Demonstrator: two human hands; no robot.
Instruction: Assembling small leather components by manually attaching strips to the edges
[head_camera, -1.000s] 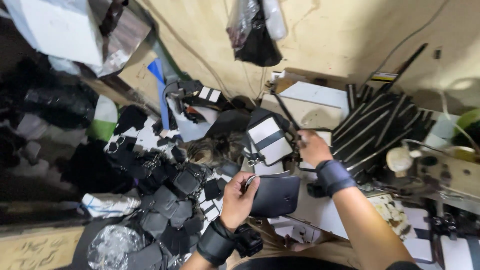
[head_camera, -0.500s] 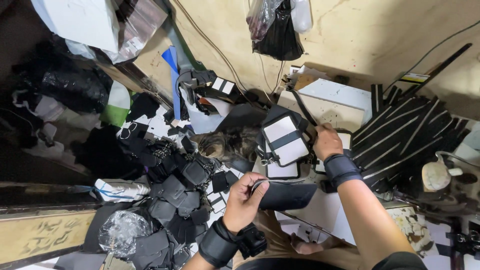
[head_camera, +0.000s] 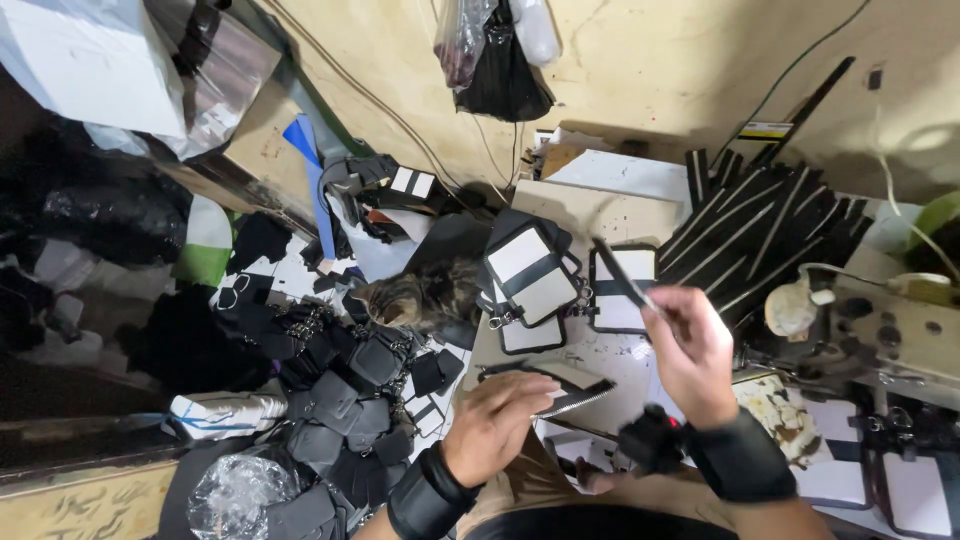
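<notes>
My left hand (head_camera: 505, 420) presses flat on a black pouch piece (head_camera: 565, 385) with a zipper edge, on the light work board (head_camera: 610, 350). My right hand (head_camera: 692, 350) is raised above the board and pinches a thin dark brush-like stick (head_camera: 620, 275) that points up and left. Just beyond lie finished black pouches with white panels (head_camera: 530, 272), one more (head_camera: 622, 285) under the stick. Both wrists wear black bands.
A tabby cat (head_camera: 415, 298) sits left of the board among a heap of black pouch parts (head_camera: 340, 385). Black strips (head_camera: 770, 225) fan out at the right. A sewing machine (head_camera: 880, 320) stands far right. Plastic bags (head_camera: 495, 55) hang on the wall.
My left hand set the black piece down flat on the board. My right hand left the white-panel pouch and now lifts a thin stick. The view has shifted, showing the cat.
</notes>
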